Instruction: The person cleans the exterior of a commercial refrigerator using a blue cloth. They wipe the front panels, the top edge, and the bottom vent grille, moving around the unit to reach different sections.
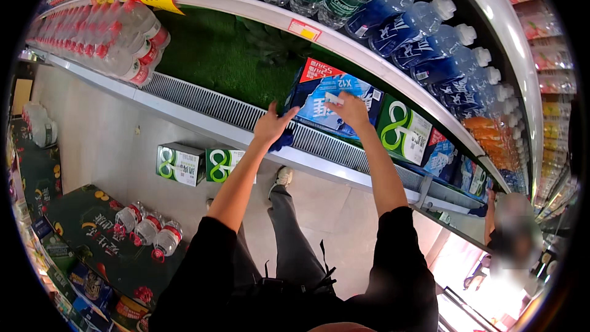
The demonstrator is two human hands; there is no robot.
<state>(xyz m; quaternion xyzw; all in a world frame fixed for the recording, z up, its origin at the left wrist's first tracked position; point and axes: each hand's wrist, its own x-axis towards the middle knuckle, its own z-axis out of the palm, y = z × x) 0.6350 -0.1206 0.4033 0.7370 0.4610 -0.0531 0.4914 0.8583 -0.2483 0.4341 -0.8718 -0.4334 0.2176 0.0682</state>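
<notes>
One blue box (338, 117) lies on the low shelf (344, 142), its long side running along the shelf's front edge. The right hand (351, 110) is curled, fingertips at a small white piece (334, 98) on the box; I can't tell if it grips it. The left hand (273, 126) is spread open by the box's left end, near a dark blue cloth (283, 141). Green mat (215, 49) gives open room to the left. A green and white box (402, 129) sits just beside it on the right.
</notes>
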